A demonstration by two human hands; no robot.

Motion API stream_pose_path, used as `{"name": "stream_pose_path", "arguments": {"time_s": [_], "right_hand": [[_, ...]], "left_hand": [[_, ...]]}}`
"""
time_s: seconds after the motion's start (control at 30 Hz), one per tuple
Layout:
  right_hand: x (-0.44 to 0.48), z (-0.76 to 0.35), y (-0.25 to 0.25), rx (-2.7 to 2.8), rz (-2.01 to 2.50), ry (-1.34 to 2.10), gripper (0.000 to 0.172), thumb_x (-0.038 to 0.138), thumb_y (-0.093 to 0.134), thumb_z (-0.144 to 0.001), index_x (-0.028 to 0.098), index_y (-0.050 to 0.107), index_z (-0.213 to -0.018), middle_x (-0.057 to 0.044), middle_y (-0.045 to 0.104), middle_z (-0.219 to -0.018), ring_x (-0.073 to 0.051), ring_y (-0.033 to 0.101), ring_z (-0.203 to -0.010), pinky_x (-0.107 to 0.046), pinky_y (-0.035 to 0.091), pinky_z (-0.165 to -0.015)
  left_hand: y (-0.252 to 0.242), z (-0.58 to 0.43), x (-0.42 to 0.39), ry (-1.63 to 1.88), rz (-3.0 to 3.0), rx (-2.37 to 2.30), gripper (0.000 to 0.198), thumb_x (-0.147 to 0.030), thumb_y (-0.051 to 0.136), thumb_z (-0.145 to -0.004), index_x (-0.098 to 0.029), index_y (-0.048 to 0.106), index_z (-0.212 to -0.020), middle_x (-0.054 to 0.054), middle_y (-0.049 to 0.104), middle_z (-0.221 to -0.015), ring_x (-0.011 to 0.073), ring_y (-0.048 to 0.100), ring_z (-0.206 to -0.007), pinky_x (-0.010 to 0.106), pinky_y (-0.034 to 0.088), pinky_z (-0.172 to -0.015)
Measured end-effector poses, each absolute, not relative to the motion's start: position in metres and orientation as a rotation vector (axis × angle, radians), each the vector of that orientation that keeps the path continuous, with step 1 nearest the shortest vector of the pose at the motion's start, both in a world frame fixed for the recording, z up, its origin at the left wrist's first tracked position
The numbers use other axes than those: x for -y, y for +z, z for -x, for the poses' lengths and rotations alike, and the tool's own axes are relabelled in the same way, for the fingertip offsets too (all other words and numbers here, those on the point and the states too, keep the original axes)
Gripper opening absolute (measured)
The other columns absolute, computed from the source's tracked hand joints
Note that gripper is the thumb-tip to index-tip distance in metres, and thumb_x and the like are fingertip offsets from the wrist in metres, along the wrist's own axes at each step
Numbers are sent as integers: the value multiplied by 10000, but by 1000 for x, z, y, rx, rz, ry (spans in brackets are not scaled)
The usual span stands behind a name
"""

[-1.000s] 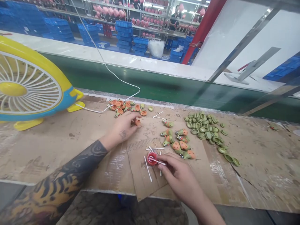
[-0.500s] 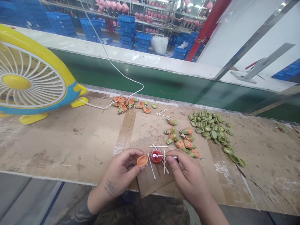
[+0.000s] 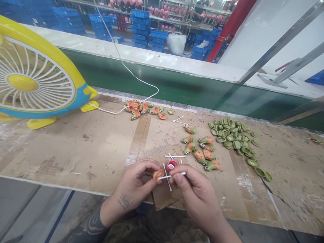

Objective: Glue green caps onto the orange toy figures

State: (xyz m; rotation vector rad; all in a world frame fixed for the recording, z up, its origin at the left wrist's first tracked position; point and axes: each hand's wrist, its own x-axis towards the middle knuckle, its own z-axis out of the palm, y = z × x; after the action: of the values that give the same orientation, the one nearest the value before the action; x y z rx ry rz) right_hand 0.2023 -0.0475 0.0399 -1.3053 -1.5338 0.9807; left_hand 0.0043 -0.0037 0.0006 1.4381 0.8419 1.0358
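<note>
Between the thumb and fingers of my left hand [image 3: 139, 180] is a small orange shoe-shaped piece [image 3: 157, 173], its hollow side turned up. My right hand [image 3: 196, 189] pinches a cotton swab [image 3: 165, 177], and the swab's left tip is at the hollow of the orange piece. Just beyond my fingers stands a small red pot [image 3: 172, 164] with a whitish substance inside. Several loose cotton swabs lie around the pot, one of them [image 3: 167, 182] between my two hands on a cardboard piece [image 3: 162, 197].
Green-and-orange toy shoes [image 3: 202, 152] lie beyond the pot, with a heap of green oval pieces [image 3: 235, 135] to their right. More shoes [image 3: 144, 108] sit at the back. A yellow fan [image 3: 37, 77] stands left, its white cord [image 3: 131, 79] trailing over the bench.
My right hand has brought the swab from the red pot leftward to the orange piece. The left hand keeps its hold on that piece. The whole view has shifted slightly.
</note>
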Motion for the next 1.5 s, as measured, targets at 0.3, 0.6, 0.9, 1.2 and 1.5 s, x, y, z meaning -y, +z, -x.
{"name": "stream_pose_path", "arguments": {"time_s": [0.3,0.6,0.9,1.2,1.5], "right_hand": [[45,-218,37,1452,1367,833,190,333,543,-1068,253,681,-965,18,673,-808,-140,637,-756,-234,501,-689],[27,-227,29,1906,1522,531,202,216,500,-1053,219,692,-990,-48,762,-972,-217,695,-930,-337,512,-828],[42,-225,38,1516,1385,736,182,295,554,-1060,255,705,-967,8,702,-831,-152,657,-779,-251,511,-714],[44,-211,44,1581,1286,834,157,260,557,-1058,262,686,-968,27,684,-817,-129,633,-758,-229,486,-686],[42,-214,46,1715,1164,649,173,152,535,-1044,272,659,-1043,21,701,-910,-129,664,-840,-240,507,-776]], "left_hand": [[4,-1,3,1014,-1452,-933,199,-139,754,-873,-233,767,-1048,67,765,-1043,200,745,-959,284,618,-840],[6,-1,4,1056,-1498,-965,203,-200,791,-860,-234,796,-1060,95,758,-1065,227,733,-990,295,635,-820],[2,0,7,1027,-1429,-965,234,-207,793,-864,-225,779,-1097,86,776,-1079,213,750,-950,296,639,-829],[-1,2,5,1011,-1507,-945,250,-222,782,-891,-282,769,-1133,48,771,-1105,199,740,-1011,278,613,-875],[0,4,8,982,-1458,-880,347,-216,711,-953,-353,702,-1272,13,765,-1180,165,724,-1056,248,575,-925]]}}
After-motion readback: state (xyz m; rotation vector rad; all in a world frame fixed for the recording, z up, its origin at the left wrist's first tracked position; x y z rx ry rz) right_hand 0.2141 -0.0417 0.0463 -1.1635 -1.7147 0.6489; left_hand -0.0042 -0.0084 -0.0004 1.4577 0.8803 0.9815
